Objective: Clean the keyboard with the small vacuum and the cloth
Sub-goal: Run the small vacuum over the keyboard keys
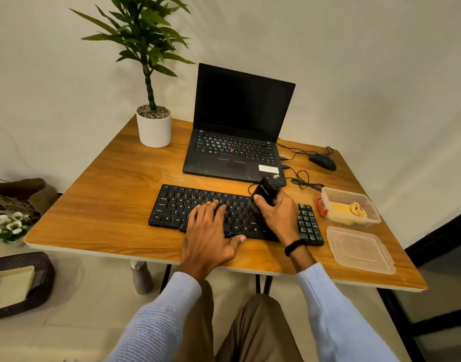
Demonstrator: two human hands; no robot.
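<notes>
A black keyboard lies on the wooden table in front of me. My left hand lies flat on its middle keys, fingers straight, thumb at the front edge. My right hand grips a small black vacuum and holds it tilted over the keyboard's right part, its lower end hidden behind my fingers. A yellow cloth sits inside a clear plastic box to the right of the keyboard.
An open black laptop stands behind the keyboard, with a wired mouse and loose cables to its right. A potted plant is at the back left. The box's clear lid lies near the table's right front edge.
</notes>
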